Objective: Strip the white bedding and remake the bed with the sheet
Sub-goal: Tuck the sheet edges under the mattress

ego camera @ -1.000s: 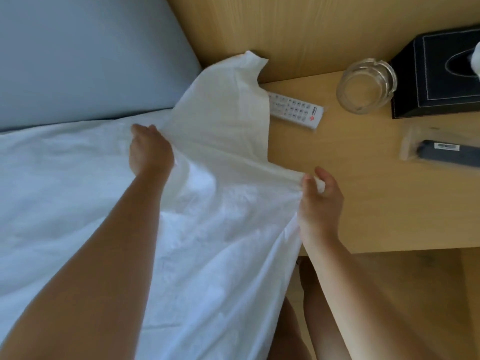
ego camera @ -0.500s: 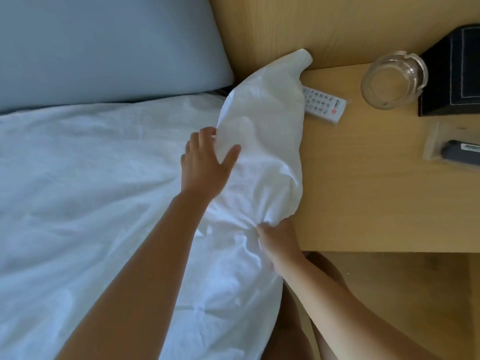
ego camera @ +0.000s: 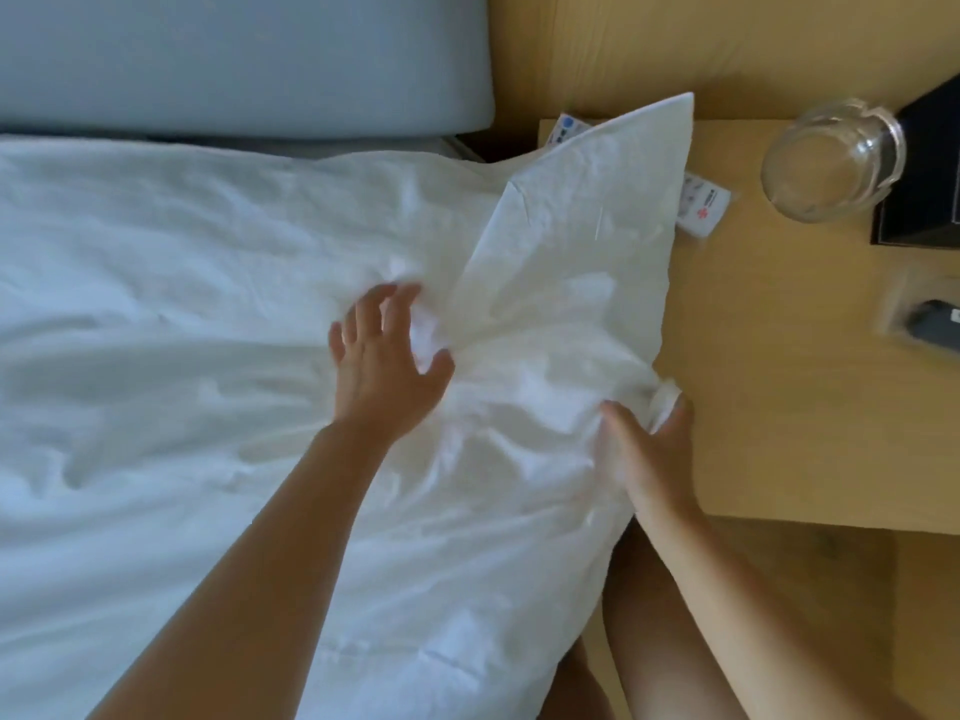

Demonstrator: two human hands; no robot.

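A white sheet covers the bed from the left edge to the bedside table. Its corner flap lies folded over the bed's right edge and onto the table. My left hand hovers or rests on the sheet just left of the flap, fingers spread and blurred. My right hand grips a bunched fold of the sheet at the bed's right edge, thumb and fingers round the cloth.
A grey-blue headboard cushion runs along the top. The wooden bedside table holds a white remote partly under the flap, a glass ashtray, a black box and a dark device. My legs show below.
My left hand has let go of the sheet and spread open. The flap has dropped flatter over the table edge. My right hand has shifted along the edge, still gripping cloth.
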